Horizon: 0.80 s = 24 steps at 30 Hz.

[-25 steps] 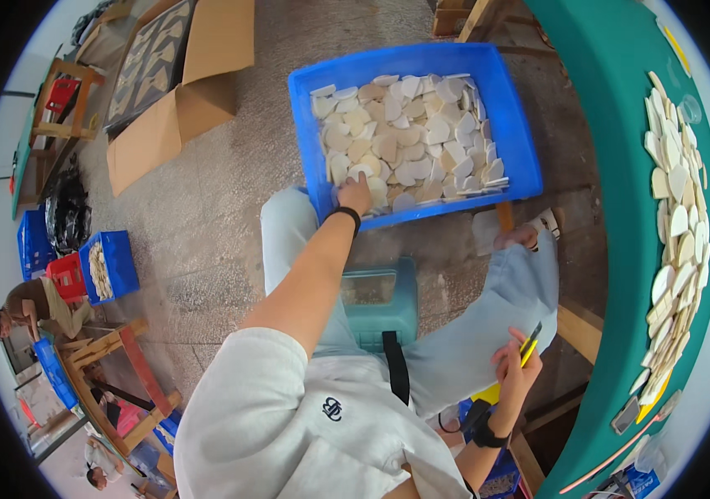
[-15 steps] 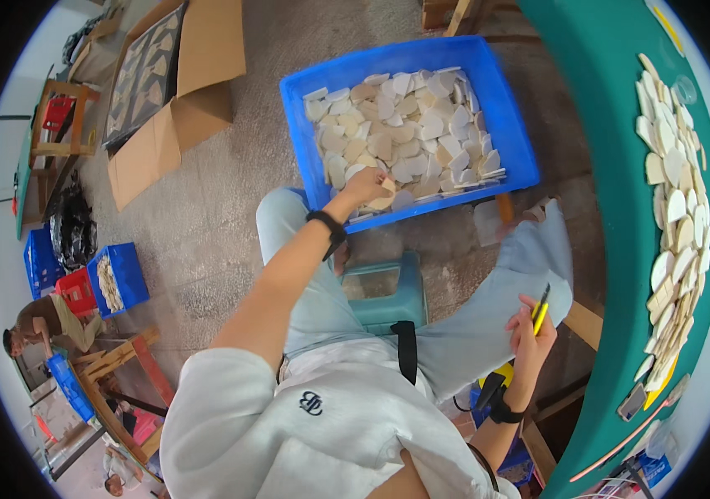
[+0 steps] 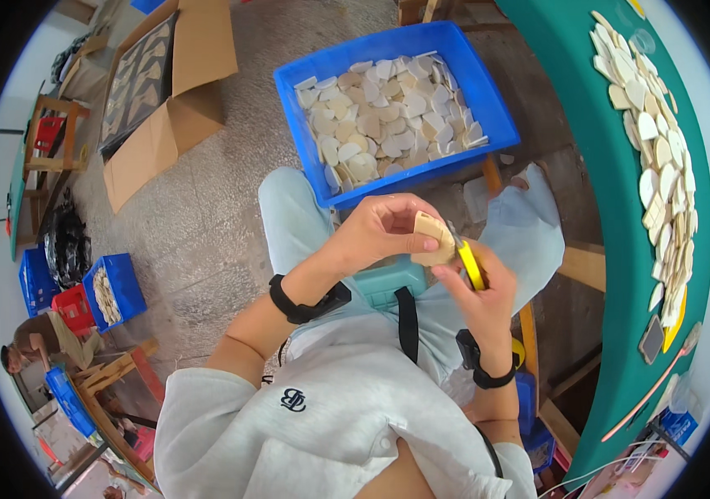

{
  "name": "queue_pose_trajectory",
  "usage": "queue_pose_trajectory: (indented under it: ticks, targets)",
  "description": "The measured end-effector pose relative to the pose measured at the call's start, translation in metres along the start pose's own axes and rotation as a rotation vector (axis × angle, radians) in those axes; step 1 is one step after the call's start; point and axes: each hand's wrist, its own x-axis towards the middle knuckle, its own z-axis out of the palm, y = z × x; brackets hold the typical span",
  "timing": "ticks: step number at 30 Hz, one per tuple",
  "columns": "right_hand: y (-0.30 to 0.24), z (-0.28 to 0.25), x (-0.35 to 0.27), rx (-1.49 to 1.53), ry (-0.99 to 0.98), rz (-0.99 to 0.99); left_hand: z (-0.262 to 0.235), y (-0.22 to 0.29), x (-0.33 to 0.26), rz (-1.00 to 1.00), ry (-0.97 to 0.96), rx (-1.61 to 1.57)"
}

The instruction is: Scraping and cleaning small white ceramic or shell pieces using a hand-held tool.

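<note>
A long green table [image 3: 584, 100] sweeps down the right side of a workshop, a heap of pale, rounded pieces [image 3: 650, 141] spread along it, while a blue tub [image 3: 405, 179] filled with similar pieces sits tilted at the far side of a seated person's knees. A teal plastic stool [image 3: 392, 279] shows between the legs. Over it, the person's two hands meet, nearer than the tub. The left hand [image 3: 380, 233] reaches in from the left, the right hand [image 3: 492, 291] from the near right. In the right hand's closed grip is a yellow-handled knife [image 3: 470, 264], its grey tip pointing far and slightly left. Immediately left of that tip lies a single tan piece [image 3: 431, 241], its long axis appearing to run from far left to near right, though fingers hide part of it. The left hand is closed on it, narrow, thumb across the near face and fingers behind. The right thumb sits at or just beside its near edge; whether the blade touches the right-hand edge cannot be told.
</note>
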Motion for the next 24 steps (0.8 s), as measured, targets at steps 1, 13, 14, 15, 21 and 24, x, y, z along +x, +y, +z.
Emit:
queue_pose_trajectory:
  ticks: [1, 13, 14, 15, 21, 24]
  targets:
    - [-0.002, 0.002, -0.002, 0.000, 0.010, 0.006, 0.004, -0.003, -0.003, 0.064, -0.011, -0.034]
    - [0.010, 0.018, -0.020, -0.225, 0.142, -0.424, 0.039, -0.012, -0.035, 0.117, 0.004, -0.157]
    - [0.009, 0.018, -0.022, -0.180, 0.070, -0.418, 0.040, -0.012, -0.036, 0.098, 0.018, -0.183]
    - [0.007, 0.019, -0.024, -0.135, -0.003, -0.409, 0.039, -0.013, -0.037, 0.078, 0.031, -0.209]
    - [-0.011, -0.002, -0.038, -0.017, -0.010, -0.176, 0.038, -0.005, -0.055, 0.139, 0.040, 0.002]
    - [-0.015, -0.008, -0.035, -0.295, -0.074, -0.366, 0.040, 0.000, -0.060, 0.242, 0.044, 0.209]
